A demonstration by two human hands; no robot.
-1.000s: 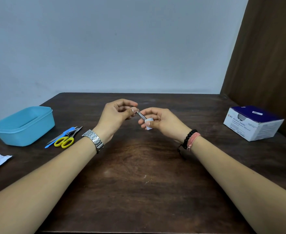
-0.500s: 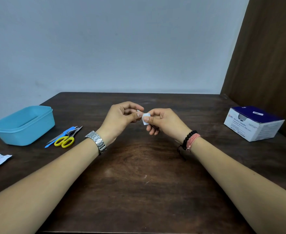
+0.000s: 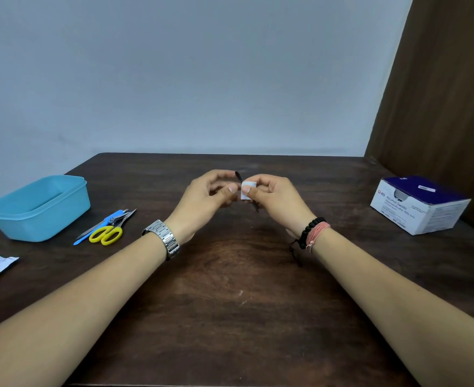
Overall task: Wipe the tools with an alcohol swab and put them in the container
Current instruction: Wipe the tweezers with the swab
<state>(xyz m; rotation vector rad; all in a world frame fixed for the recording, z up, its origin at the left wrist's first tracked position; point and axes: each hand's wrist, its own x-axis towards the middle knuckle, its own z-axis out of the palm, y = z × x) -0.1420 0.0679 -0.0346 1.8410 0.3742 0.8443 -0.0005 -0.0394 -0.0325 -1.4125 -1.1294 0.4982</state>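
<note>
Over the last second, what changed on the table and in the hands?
The right hand slid the white swab along the thin metal tool, whose upper tip now shows above the swab. The left hand kept its grip. The blue container, scissors and swab box stayed put.

Just one head-worn wide-angle view here, looking forward and down over the worktop [image 3: 230, 317] toward the back wall [image 3: 202, 79], close enough that both forearms fill the bottom corners.
</note>
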